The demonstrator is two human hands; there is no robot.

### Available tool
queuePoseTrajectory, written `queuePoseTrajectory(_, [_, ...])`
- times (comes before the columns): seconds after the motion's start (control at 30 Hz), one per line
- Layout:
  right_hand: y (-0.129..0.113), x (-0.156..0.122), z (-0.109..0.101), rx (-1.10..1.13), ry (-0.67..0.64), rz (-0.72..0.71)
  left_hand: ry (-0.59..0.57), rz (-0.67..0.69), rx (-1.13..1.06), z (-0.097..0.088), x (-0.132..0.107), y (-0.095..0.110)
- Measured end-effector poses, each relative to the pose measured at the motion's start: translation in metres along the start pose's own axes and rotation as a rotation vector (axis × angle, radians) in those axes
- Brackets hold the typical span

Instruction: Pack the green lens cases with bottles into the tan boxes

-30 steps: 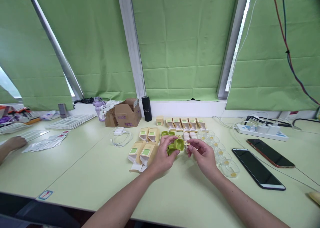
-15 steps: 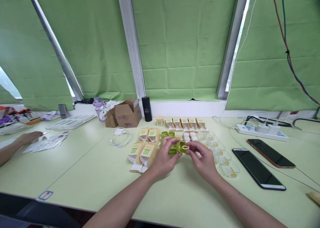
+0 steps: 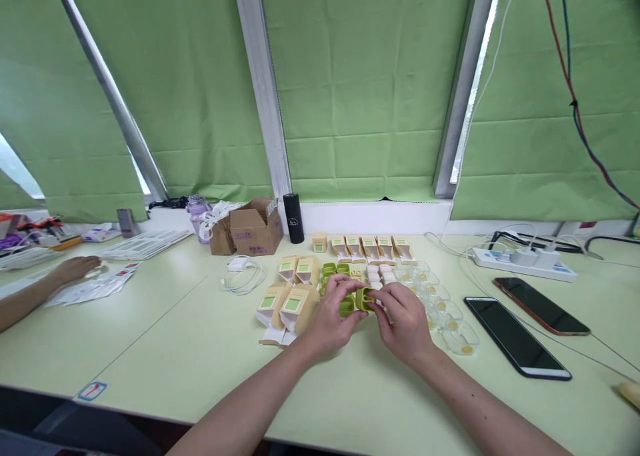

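Observation:
My left hand (image 3: 334,317) grips a small olive-green plastic case (image 3: 365,299), thumb below and fingers above. At the case's right end, my right hand (image 3: 404,319) is closed in a pinch, its fingertips inside the opening on a small cream loop-shaped piece, now mostly covered by the fingers. Behind the hands are more green cases (image 3: 343,268) and pinkish-white blocks (image 3: 373,270). Several clear plastic shells (image 3: 461,339), with yellow-orange spots, lie beside my right hand. Open kraft paper boxes (image 3: 299,303) with green labels lie left of my left hand.
More kraft boxes (image 3: 370,248) line the back, near a black cylinder (image 3: 293,218) and a cardboard carton (image 3: 257,228). Two phones (image 3: 517,338) and a power strip (image 3: 524,264) are at right. A co-worker's hand (image 3: 77,269) rests over papers (image 3: 103,286) at far left.
My right fingers have moved left into the case's opening, covering the cream loop that showed before. The case has turned slightly. The co-worker's hand has shifted right.

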State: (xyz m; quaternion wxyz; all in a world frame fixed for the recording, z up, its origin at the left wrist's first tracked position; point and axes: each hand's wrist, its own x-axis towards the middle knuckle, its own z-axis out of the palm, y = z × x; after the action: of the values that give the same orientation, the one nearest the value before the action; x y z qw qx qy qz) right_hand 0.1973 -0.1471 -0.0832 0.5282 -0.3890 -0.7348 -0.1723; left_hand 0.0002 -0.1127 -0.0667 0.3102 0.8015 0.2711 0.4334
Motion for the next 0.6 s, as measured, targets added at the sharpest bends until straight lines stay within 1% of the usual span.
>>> queuePoseTrajectory(0.23, [0.0011, 0.0008, 0.0002, -0.064, -0.001, -0.042, -0.022, 0.002, 0.002, -0.0004, -0.0001, -0.0013])
queuePoseTrajectory(0.47, [0.0013, 0.0009, 0.001, -0.064, -0.012, -0.075, -0.019, 0.03, 0.014, -0.0007, 0.0, -0.0013])
queuePoseTrajectory(0.6, [0.0015, 0.0006, 0.0009, -0.066, -0.025, -0.075, -0.025, 0.007, 0.023, -0.0011, -0.0007, 0.0003])
